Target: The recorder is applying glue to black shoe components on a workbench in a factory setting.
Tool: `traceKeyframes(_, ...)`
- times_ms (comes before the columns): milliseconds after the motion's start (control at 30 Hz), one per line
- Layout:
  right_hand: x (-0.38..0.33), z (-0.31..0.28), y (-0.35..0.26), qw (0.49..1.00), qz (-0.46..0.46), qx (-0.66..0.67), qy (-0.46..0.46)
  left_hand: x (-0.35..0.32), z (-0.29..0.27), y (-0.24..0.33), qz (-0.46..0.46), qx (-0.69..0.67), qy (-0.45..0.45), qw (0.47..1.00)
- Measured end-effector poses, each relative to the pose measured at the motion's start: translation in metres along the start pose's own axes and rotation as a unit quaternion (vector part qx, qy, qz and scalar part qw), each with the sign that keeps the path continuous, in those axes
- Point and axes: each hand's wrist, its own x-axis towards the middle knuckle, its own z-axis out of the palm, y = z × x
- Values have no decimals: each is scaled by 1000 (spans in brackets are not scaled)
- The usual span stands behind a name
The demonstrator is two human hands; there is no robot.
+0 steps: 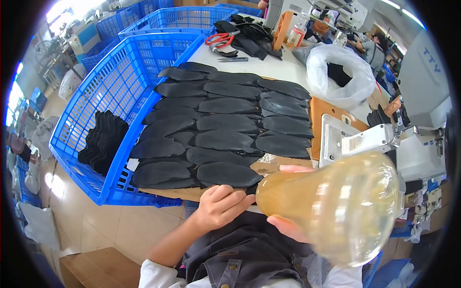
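Observation:
My right hand (290,227) grips a translucent, bulb-shaped bottle (331,206) holding tan liquid. The bottle lies tilted, its narrower end toward my left hand, and it hides most of my right hand. My left hand (222,206) is closed at the board's near edge, its fingertips pinching a small dark end of a black piece (251,189) beside the bottle. The rest of that piece is hidden. Beyond my hands, flat oval black pieces (223,141) lie overlapping in three columns on a brown board (168,193).
A blue crate (111,185) with stacked wavy black pieces (103,141) stands left. Red-handled scissors (222,41), grey snips (233,59) and black scraps (247,36) lie at the back. A white plastic bag (317,62) and sewing machine (367,141) are right; a person (375,55) sits beyond.

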Motion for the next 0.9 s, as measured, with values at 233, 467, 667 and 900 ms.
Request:
traceKeyframes(233, -18, -31, -27, 988, 143, -61, -4, 1, 3, 2, 17, 16, -11, 1000)
traceKeyframes(467, -111, -78, 53, 903, 49, -427, 15, 8, -8, 3, 23, 43, -37, 998)
traceKeyframes(667, -151, -83, 106, 938, 72, -39, 336, 41, -5, 24, -39, -13, -62, 997)
traceKeyframes(900, -141, -40, 156, 779, 28, 388, 491, 98, 33, 55, -10, -66, -249, 966)
